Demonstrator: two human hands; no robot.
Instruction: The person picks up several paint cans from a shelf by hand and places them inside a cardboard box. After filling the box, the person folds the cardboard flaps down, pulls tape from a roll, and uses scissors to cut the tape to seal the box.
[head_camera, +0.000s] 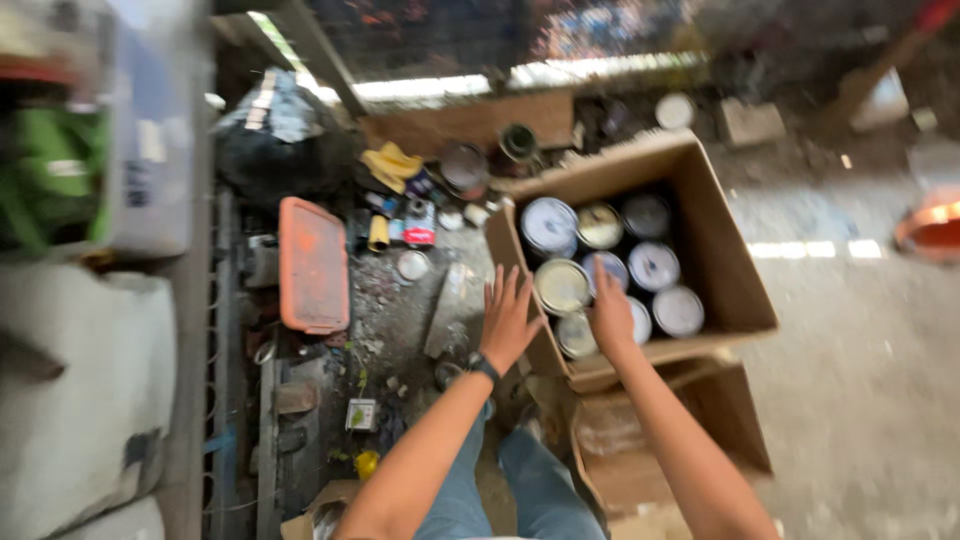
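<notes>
Here, centre frame: an open cardboard box (715, 250) holds round metal cans (563, 285) with pale lids, their labels blurred. The right hand (612, 312) rests over the cans at the near edge, its grasp unclear. The left hand (508, 318), fingers spread and released, hovers beside the box's left wall. An orange plastic tray (313, 265) lies left.

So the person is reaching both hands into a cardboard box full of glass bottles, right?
Not quite. The head view shows the cardboard box is full of round metal cans with lids, not glass bottles. The rest holds: the right hand reaches in over the cans, and the left hand, fingers spread, is at the box's near edge.
</notes>
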